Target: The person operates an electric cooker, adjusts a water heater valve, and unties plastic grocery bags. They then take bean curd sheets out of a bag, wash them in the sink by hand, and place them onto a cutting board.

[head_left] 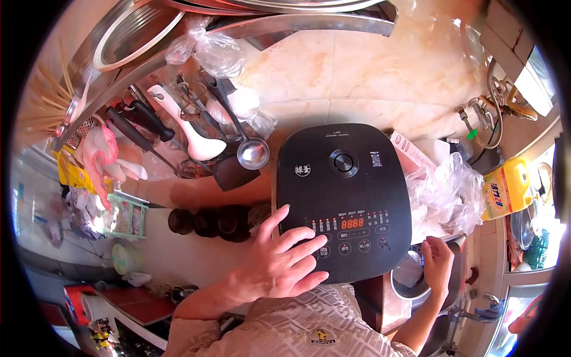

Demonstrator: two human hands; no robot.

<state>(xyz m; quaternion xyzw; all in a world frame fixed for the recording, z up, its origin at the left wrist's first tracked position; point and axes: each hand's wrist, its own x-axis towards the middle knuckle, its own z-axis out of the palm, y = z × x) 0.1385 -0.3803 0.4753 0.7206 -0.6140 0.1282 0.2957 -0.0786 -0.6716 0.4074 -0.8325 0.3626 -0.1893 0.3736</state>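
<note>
My left hand (278, 257) is open, its fingers spread over the front of a black rice cooker (309, 196). A fingertip is at the left buttons of its control panel (352, 235), below a lit orange display. The cooker's lid is down. To the right, my right hand (438, 260) has its fingers curled together beside a round metal pot (420, 293). Whether anything is between those fingers is hidden. A clear cup-like thing (408, 271) sits in the pot.
On the left hang a white rice paddle (202, 144), a metal ladle (253, 153) and a dark spatula (234, 172). Dark jars (232, 222) stand left of the cooker. Plastic bags (446, 193) and a yellow jug (507, 189) are at right. A metal shelf (309, 24) runs overhead.
</note>
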